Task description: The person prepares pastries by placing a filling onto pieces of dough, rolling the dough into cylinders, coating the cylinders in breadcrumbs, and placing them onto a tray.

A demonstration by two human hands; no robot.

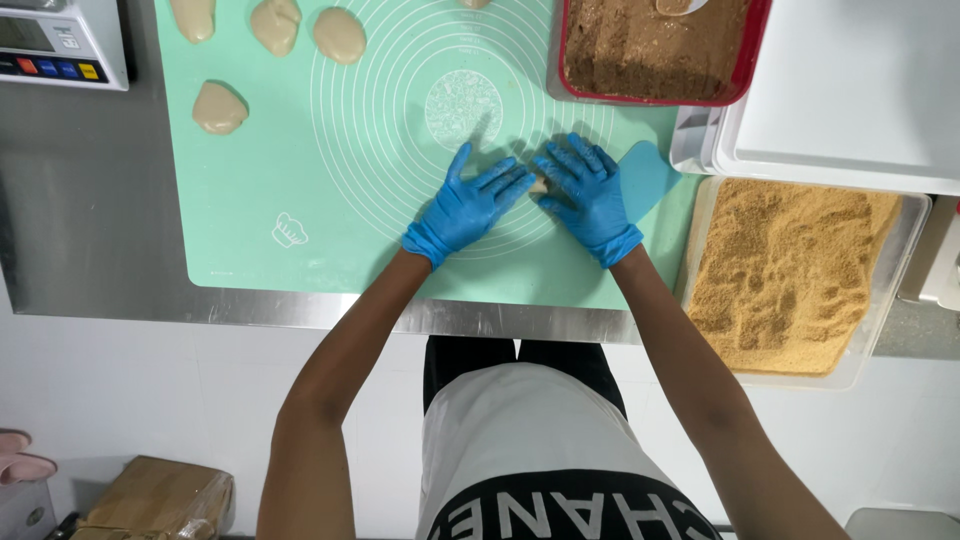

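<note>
Both gloved hands are flat on the mint silicone baking mat, left hand and right hand w/ fingers spread apart, fingertips pressing a small dough piece between them near the mat's middle. It's mostly hidden, so its shape can't be told. Four dough lumps sit untouched at the mat's top left, so most looks left to do. Crumb tray sits to the right, blue scraper just beside the right hand.

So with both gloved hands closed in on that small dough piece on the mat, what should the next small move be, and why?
Probably roll the dough piece between the fingertips. The left hand and right hand flank it, only a sliver showing, on the green mat, while four shaped dough pieces lie upper left.
</note>
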